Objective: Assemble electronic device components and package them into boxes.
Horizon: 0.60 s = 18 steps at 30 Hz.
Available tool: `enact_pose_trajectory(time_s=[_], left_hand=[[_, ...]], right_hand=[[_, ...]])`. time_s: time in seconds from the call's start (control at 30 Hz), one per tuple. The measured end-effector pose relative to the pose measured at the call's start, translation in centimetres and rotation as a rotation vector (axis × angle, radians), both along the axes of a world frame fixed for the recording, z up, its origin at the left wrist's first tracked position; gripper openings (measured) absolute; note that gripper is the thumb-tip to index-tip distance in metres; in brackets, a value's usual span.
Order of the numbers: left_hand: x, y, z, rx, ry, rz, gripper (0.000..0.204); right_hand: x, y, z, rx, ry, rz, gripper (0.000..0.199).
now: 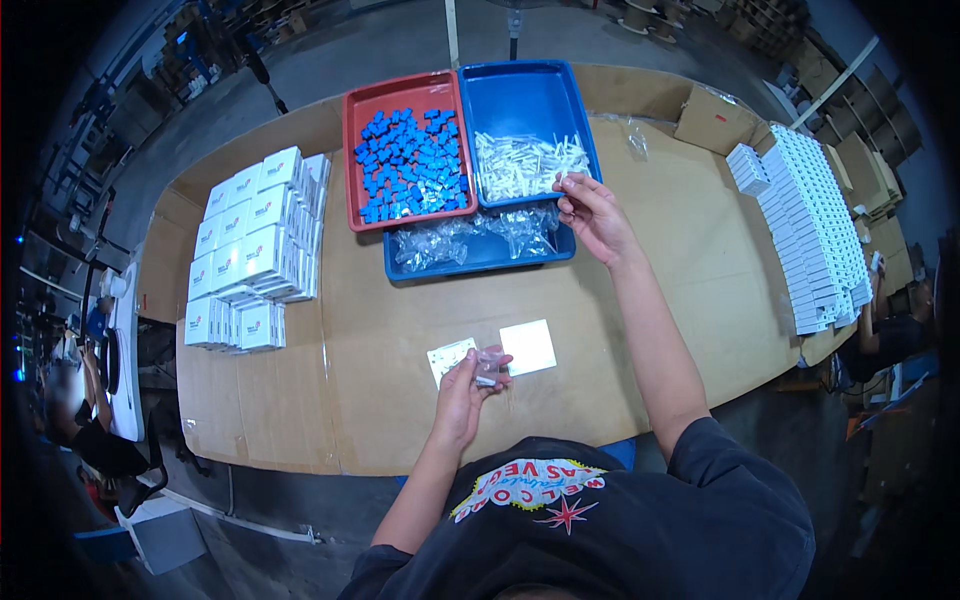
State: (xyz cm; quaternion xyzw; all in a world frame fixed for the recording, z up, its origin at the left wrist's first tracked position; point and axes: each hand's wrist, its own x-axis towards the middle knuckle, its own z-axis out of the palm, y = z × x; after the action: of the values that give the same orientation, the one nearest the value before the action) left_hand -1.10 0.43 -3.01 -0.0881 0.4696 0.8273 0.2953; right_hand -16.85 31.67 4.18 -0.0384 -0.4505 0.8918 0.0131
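Observation:
My left hand (464, 398) is closed on a small clear plastic bag (489, 362), which seems to have a small white piece at its lower end. Just beyond that hand lies a white printed card (449, 358), partly covered by the fingers. A plain white square (528, 346) rests to the right of the bag. At the near right corner of the blue tray (583, 100), my right hand (598, 222) has thumb and forefinger pinched together. Thin white plastic pieces (520, 155) lie heaped in that tray, right behind the fingertips, so what the pinch holds cannot be made out.
A red tray (357, 160) of blue plastic parts stands left of the blue tray. Below both, another blue tray (480, 268) holds clear bags (435, 243). White boxes (245, 250) are stacked at left, rows of white parts (810, 230) at right, on the cardboard-covered table (390, 315).

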Motion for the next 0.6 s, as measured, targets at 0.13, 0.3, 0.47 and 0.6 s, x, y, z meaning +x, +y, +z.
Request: enact_pose_trajectory(time_s=[0.13, 0.3, 0.47, 0.6], left_hand=[[-0.1, 0.0, 0.3, 0.110, -0.095, 0.049, 0.051], [-0.6, -0.1, -0.3, 0.178, -0.134, 0.060, 0.051], [-0.7, -0.1, -0.6, 0.171, -0.145, 0.000, 0.053], [-0.6, -0.1, -0.5, 0.161, -0.131, -0.012, 0.052]], right_hand=[[3.0, -2.0, -2.4, 0.292, -0.091, 0.020, 0.018], [9.4, -7.5, -4.3, 0.380, -0.164, 0.157, 0.026], [12.0, -9.8, -5.1, 0.435, -0.124, 0.308, 0.023], [11.9, -9.5, -3.5, 0.724, -0.094, 0.446, 0.018]])
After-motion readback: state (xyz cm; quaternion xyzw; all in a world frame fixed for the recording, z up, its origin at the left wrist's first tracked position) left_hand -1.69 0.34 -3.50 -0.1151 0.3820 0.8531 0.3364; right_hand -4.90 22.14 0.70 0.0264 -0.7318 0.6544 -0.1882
